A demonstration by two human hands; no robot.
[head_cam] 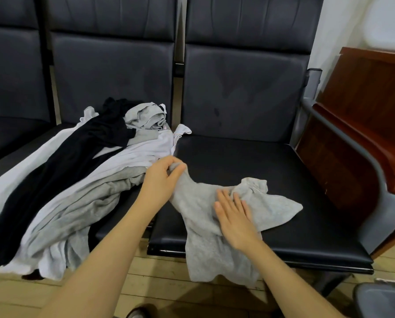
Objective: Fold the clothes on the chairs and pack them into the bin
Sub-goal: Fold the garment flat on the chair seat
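Grey garment [198, 203] showing as soft matt knit cloth, slightly fuzzy, creasing where left hand [162, 177] is pinching it. Clothes pile [77, 171] looking like thin matt cloth: black piece smooth, white piece lightly wrinkled, grey piece heathered. Chair seat [272, 171] appearing as black leather-like padding, smooth, giving faint sheen; backrest [244, 92] showing dull scuffed patches. Chair frame [343, 143] looking like grey painted metal, satin. Wooden cabinet [364, 111] gleaming, reddish glossy varnish. Floor [146, 283] showing pale wooden boards, matt.
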